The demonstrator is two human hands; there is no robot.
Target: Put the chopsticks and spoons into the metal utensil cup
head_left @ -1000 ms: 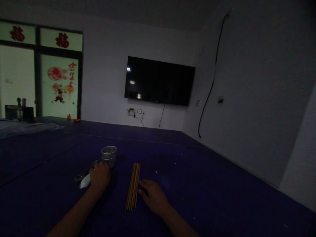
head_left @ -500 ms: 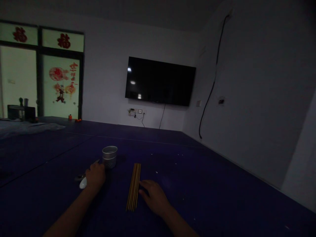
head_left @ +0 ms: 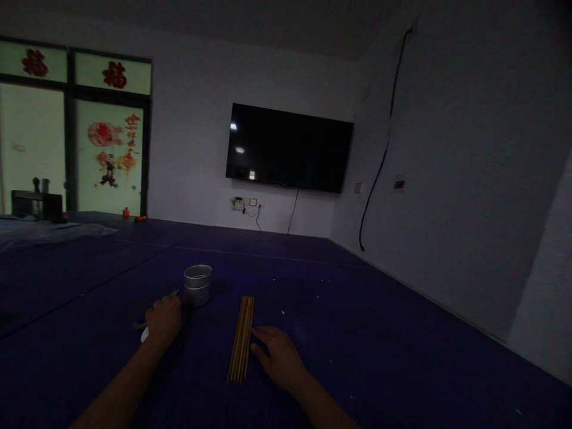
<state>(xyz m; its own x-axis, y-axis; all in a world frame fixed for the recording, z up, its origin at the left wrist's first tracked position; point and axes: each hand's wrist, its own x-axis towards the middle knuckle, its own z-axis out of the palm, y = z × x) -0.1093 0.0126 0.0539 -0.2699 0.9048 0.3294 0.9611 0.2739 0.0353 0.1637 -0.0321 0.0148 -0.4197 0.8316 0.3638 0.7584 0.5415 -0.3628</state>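
My left hand (head_left: 163, 317) lies curled over spoons (head_left: 143, 331) on the dark purple floor mat (head_left: 357, 333); a white spoon bowl and a metal handle tip poke out from under it. A small metal cup (head_left: 197, 285) stands just beyond and to the right of that hand. A neat bundle of wooden chopsticks (head_left: 241, 338) lies lengthwise in the middle. My right hand (head_left: 277, 356) rests flat on the mat, fingers stretched out, fingertips touching the right side of the bundle.
A black TV (head_left: 288, 147) hangs on the far white wall above sockets (head_left: 245, 202). A cable (head_left: 379, 155) runs down the right wall. Glass doors with red decorations (head_left: 109, 149) stand at the far left, with a low stand (head_left: 36, 202) beside them.
My left hand has slid left and toward me over the spoons, covering more of them. The right hand and chopsticks have stayed put.
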